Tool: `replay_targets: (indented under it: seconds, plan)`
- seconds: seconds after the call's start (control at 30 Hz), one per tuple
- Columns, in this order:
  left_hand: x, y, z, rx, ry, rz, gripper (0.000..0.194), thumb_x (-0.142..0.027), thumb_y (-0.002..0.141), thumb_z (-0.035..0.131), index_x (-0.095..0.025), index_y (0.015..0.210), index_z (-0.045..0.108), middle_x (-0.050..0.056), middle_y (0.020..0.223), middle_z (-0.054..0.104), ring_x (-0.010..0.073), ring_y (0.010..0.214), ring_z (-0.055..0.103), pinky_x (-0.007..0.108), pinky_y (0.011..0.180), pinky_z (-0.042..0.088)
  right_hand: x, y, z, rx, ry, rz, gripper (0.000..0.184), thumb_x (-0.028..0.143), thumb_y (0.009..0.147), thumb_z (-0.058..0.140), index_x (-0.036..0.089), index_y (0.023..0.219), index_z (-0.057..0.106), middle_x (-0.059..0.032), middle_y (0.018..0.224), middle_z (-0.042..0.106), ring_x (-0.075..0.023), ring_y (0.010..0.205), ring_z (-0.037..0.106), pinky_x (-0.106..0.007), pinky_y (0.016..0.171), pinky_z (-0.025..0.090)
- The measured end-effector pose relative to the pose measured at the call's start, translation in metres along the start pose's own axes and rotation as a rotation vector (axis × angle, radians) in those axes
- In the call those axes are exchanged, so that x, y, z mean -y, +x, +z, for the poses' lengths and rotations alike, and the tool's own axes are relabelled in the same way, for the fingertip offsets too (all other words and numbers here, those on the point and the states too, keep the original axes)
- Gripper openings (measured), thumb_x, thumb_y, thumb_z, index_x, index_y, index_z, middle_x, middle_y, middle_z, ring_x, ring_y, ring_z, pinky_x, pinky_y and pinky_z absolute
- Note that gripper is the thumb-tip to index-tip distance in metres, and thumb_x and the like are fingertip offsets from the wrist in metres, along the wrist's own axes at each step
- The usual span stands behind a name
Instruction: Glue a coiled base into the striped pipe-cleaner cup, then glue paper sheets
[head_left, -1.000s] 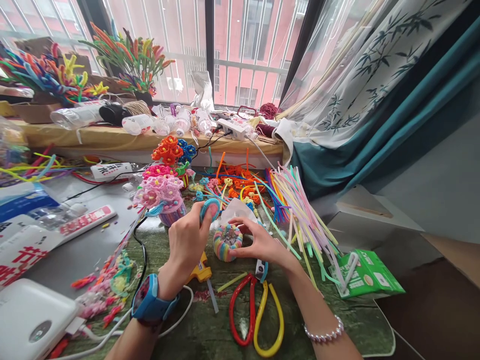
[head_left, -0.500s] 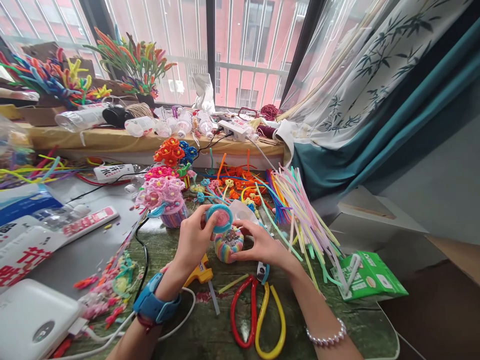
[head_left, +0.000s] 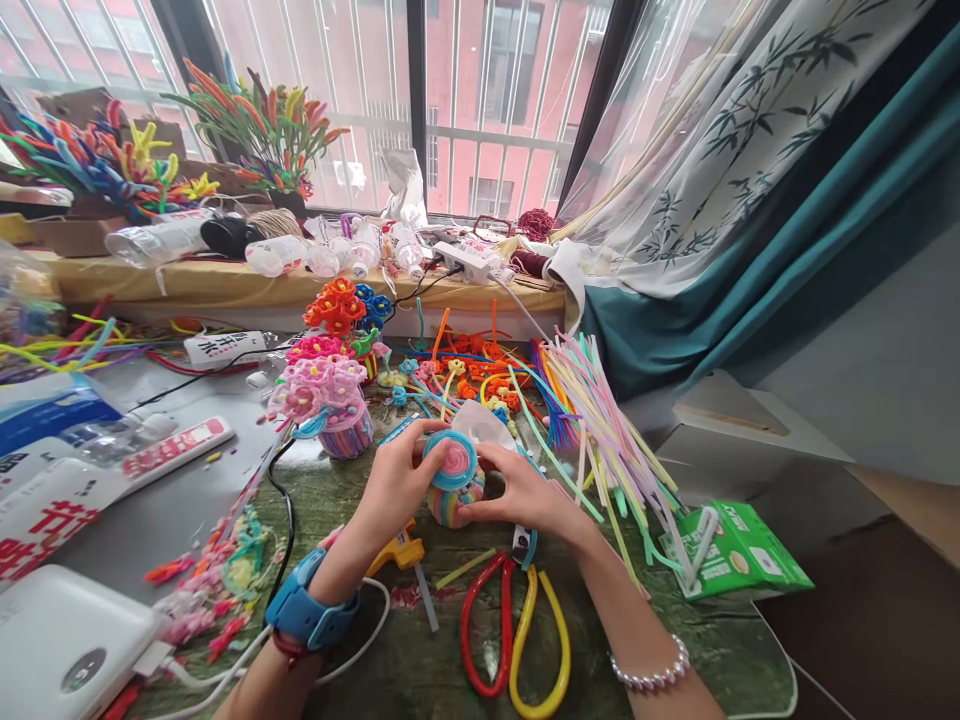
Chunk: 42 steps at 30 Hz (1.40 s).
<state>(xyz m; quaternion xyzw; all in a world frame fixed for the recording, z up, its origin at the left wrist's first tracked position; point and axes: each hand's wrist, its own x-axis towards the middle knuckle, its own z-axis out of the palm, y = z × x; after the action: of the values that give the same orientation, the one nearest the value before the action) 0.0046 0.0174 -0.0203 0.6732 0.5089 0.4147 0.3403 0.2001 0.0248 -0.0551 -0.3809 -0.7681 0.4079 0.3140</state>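
Head view, left hand (head_left: 396, 478): pinched nearly closed on the blue-and-pink coiled disc (head_left: 454, 459), thumb on its face, fingers behind the rim.
Disc: tilted face toward the wearer, in front of the striped pot's upper part from where I'm looking; can't tell if they touch.
Right hand (head_left: 529, 490): curved part-open around the right side of the striped fuzzy pot (head_left: 454, 507), thumb low on its near side; fingertips partly hidden by the disc.
Pot: on the green tabletop (head_left: 424, 670), between the hands, mouth mostly covered by the disc in this view.
Glue gun (head_left: 401, 551): yellow, lying by the left forearm, translucent glue stick (head_left: 425, 600) near it.
Scissors (head_left: 486, 632): red and yellow loop handles, toward the wearer from the pot.
Pipe cleaners (head_left: 604, 425): long pastel bundle right of the right hand, ends by a green packet (head_left: 742, 555).
Flower pot (head_left: 345, 432): purple-striped, pink fuzzy blooms, beyond the left hand.
Wrists: blue band (head_left: 311, 605) left, pearl bracelet (head_left: 651, 670) right.
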Motion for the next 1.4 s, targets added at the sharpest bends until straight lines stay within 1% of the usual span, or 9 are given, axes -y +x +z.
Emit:
replay_targets:
  seconds: [0.1,0.27,0.4,0.5,0.7,0.83,1.07,1.27,1.4]
  plan:
    - [0.0,-0.001,0.001,0.014,0.06,0.045,0.033,-0.043,0.086,0.056,-0.019,0.105,0.066,-0.003,0.063,0.063,0.0136,0.055,0.052,0.024,0.054,0.039,-0.001,0.0,0.001,-0.003,0.009,-0.003,0.059,0.043,0.07,0.085,0.022,0.12,0.062,-0.0039,0.111,0.067,-0.0228,0.1,0.061,-0.035,0.088,0.05]
    - [0.0,-0.001,0.001,-0.016,0.231,0.07,0.026,-0.038,0.087,0.056,-0.02,0.101,0.069,-0.004,0.064,0.061,0.0128,0.056,0.048,0.024,0.055,0.036,-0.002,-0.001,0.001,-0.022,0.021,0.012,0.055,0.041,0.07,0.085,0.023,0.117,0.064,-0.0029,0.109,0.068,-0.0224,0.1,0.062,-0.036,0.09,0.05]
    - [0.001,0.0,0.002,-0.033,0.314,0.102,0.022,-0.033,0.087,0.058,-0.02,0.101,0.07,0.001,0.084,0.07,0.0137,0.062,0.054,0.026,0.06,0.04,-0.003,-0.001,0.002,-0.044,0.055,0.031,0.055,0.039,0.067,0.087,0.022,0.114,0.064,-0.0027,0.109,0.067,-0.0225,0.1,0.062,-0.037,0.091,0.051]
    - [0.003,0.001,0.002,-0.042,0.357,0.133,0.019,-0.031,0.087,0.059,-0.021,0.099,0.071,0.003,0.094,0.071,0.0155,0.069,0.058,0.028,0.064,0.043,-0.003,-0.001,0.002,-0.059,0.082,0.044,0.056,0.039,0.065,0.088,0.022,0.113,0.064,-0.0031,0.112,0.067,-0.0232,0.103,0.063,-0.039,0.094,0.05]
    - [0.007,0.001,0.004,0.016,0.399,0.132,0.02,-0.032,0.09,0.058,-0.022,0.099,0.072,0.004,0.094,0.069,0.0183,0.076,0.062,0.03,0.069,0.046,-0.003,0.0,0.004,-0.043,0.235,0.082,0.055,0.032,0.062,0.089,0.023,0.11,0.064,-0.0016,0.109,0.067,-0.0216,0.101,0.065,-0.038,0.095,0.051]
    - [0.01,0.001,0.007,0.004,0.382,0.155,0.021,-0.032,0.092,0.057,-0.022,0.103,0.072,0.005,0.094,0.068,0.0194,0.081,0.063,0.031,0.073,0.048,-0.003,0.0,0.006,-0.038,0.318,0.104,0.057,0.029,0.06,0.09,0.022,0.11,0.064,-0.0016,0.109,0.068,-0.0214,0.1,0.066,-0.036,0.093,0.051]
    - [0.011,0.001,0.011,-0.012,0.357,0.214,0.02,-0.031,0.092,0.055,-0.021,0.098,0.071,0.006,0.097,0.067,0.0222,0.092,0.065,0.034,0.082,0.049,-0.004,0.002,0.007,-0.039,0.358,0.106,0.06,0.029,0.056,0.092,0.022,0.11,0.065,-0.0012,0.107,0.069,-0.0216,0.1,0.066,-0.037,0.095,0.05]
    - [0.01,0.0,0.012,0.001,0.371,0.247,0.021,-0.031,0.092,0.054,-0.023,0.097,0.073,0.005,0.094,0.067,0.0227,0.093,0.065,0.035,0.083,0.05,-0.007,0.002,0.01,-0.032,0.394,0.104,0.064,0.031,0.054,0.093,0.023,0.112,0.067,-0.001,0.104,0.071,-0.0225,0.096,0.068,-0.037,0.089,0.054]
    - [0.013,0.001,0.011,0.004,0.351,0.247,0.023,-0.031,0.092,0.055,-0.024,0.098,0.075,0.006,0.097,0.069,0.0226,0.095,0.065,0.035,0.085,0.05,-0.007,0.002,0.011,-0.04,0.381,0.114,0.064,0.032,0.055,0.092,0.023,0.113,0.067,-0.0015,0.104,0.071,-0.0227,0.095,0.068,-0.038,0.09,0.054]
